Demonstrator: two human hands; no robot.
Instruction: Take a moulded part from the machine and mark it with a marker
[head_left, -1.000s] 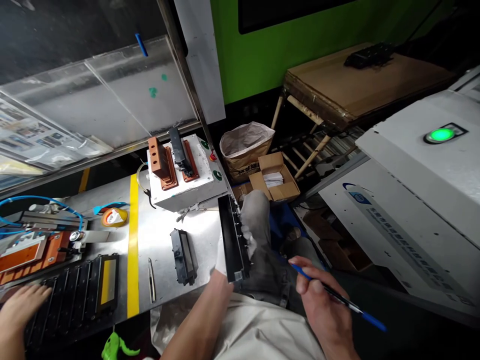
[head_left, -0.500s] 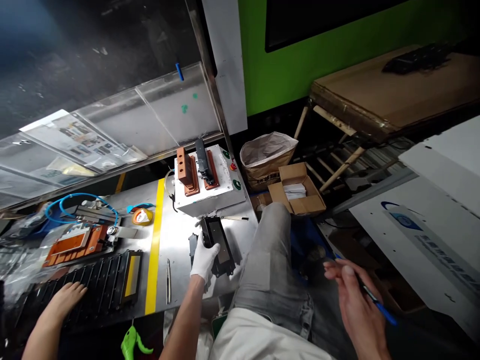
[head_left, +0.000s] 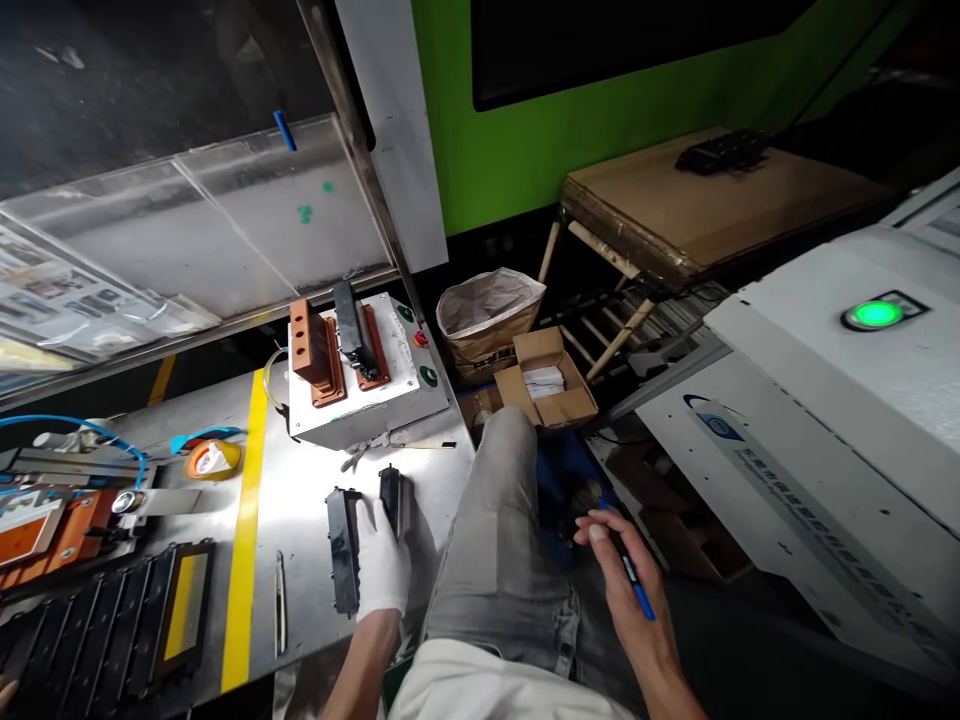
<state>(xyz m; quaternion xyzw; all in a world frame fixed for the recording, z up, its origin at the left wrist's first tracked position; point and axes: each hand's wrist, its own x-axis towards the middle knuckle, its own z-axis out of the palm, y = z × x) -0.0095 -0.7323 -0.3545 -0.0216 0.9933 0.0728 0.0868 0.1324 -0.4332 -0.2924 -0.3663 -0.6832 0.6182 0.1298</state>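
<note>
**A:** Near to far. Hands first.

**B:** Left hand, white glove, low over the steel table, between two black parts. Its fingers are up against a narrow black piece standing on edge. A black frame lies flat just beside the glove. I can't tell if that hand is actually gripping.

**A:** Right?

**B:** Right hand, bare, off the table, curled around one blue pen. Nothing else in it.

**A:** What's in the way?

**B:** My view has a grey jeans leg between the two hands, covering part of the floor. Another person's fingers poke in at the lower-left corner.

**A:** Count the table.

**B:** One pair of tweezers, one tape roll, one finned black tray. One control box carrying two copper plates, one copper block and one black bar. Three buttons on it: two green, one red.

**A:** Beyond that?

**B:** One paper bag, one cardboard box, one wooden stand with a black object on top. Right side, one white machine with one green lamp. Green wall behind.
</note>
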